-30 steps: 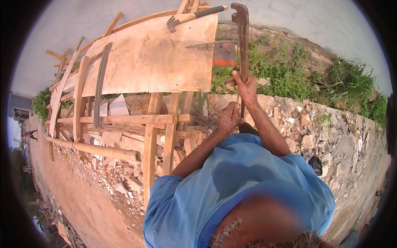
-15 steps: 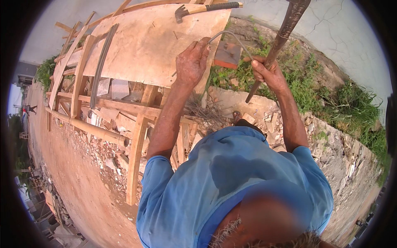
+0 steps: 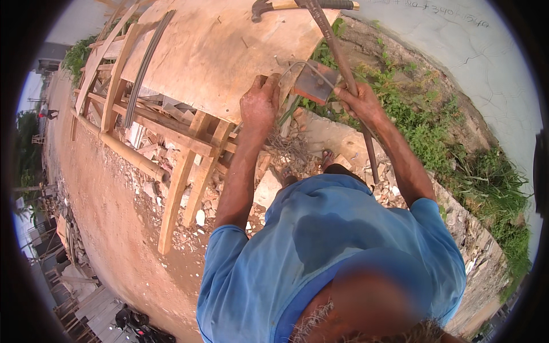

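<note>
A thin grey metal rod (image 3: 293, 67), bent into a curve, spans between my two hands above the plywood's right edge. My left hand (image 3: 260, 106) is closed around one end of it, knuckles up, near the plywood board (image 3: 200, 60). In my right hand (image 3: 361, 104) is a long rusty metal bar (image 3: 334, 46), its top leaning left and its lower end hanging near my feet. The rod's other end meets the right fingers; whether they grip it too, I cannot tell. Just beyond, between the hands, sits a dark metal plate with a reddish-orange side (image 3: 314, 84).
A claw hammer (image 3: 262, 9) and nails lie on the plywood, with a bundle of thin rods (image 3: 146, 71) across its left part. Wooden trestle legs (image 3: 180, 183) and a bamboo pole (image 3: 134, 157) stand left. Rubble surrounds my feet; weeds (image 3: 426, 114) line the wall.
The rusty bar has swung: its top went left and its lower end moved right and closer to me. The rod's curve now sits lower. The view has shifted slightly.
</note>
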